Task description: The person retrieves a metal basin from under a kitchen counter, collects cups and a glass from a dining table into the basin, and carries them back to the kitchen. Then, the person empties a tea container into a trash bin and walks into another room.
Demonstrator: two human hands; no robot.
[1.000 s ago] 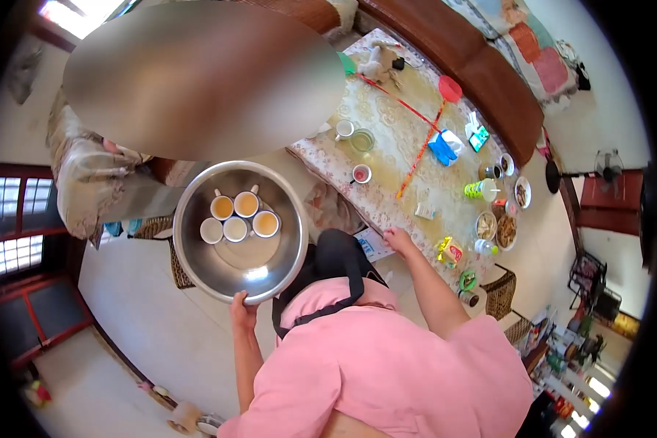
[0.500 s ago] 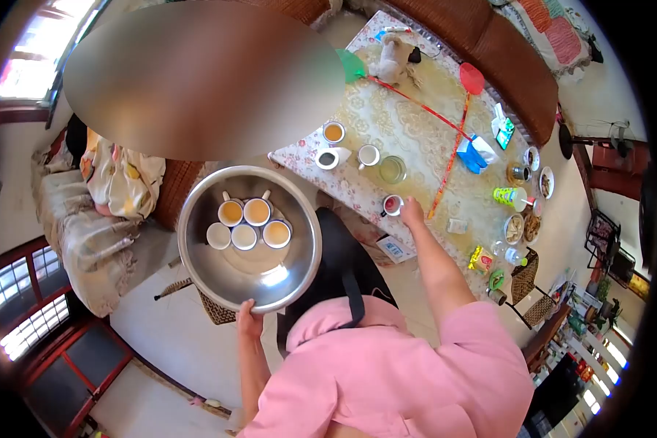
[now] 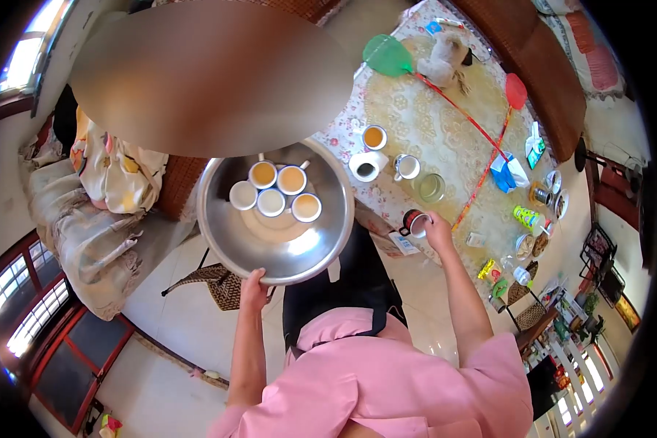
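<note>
My left hand (image 3: 253,289) is closed on the near rim of a large steel basin (image 3: 230,252). Inside the basin stand several white mugs; one mug (image 3: 306,208) and others hold a brownish-yellow liquid. My right hand (image 3: 439,231) grips a dark mug (image 3: 415,223) with a pale inside, tilted beside the table's near edge. On the table close by are a mug of amber liquid (image 3: 374,137), a white vessel with dark contents (image 3: 366,167), a white mug (image 3: 406,167) and a glass cup (image 3: 431,187).
The patterned table (image 3: 387,95) also bears a green net (image 3: 388,55), a red net (image 3: 515,91) with crossing red sticks, a blue-and-white packet (image 3: 508,174), snack bowls and bottles at its right end. A wicker chair (image 3: 223,285) stands below the basin. A blurred area covers the upper left.
My right hand has lifted the dark mug from the tabletop and tipped it over near the edge. The basin has shifted slightly right and up in view, still held by my left hand.
</note>
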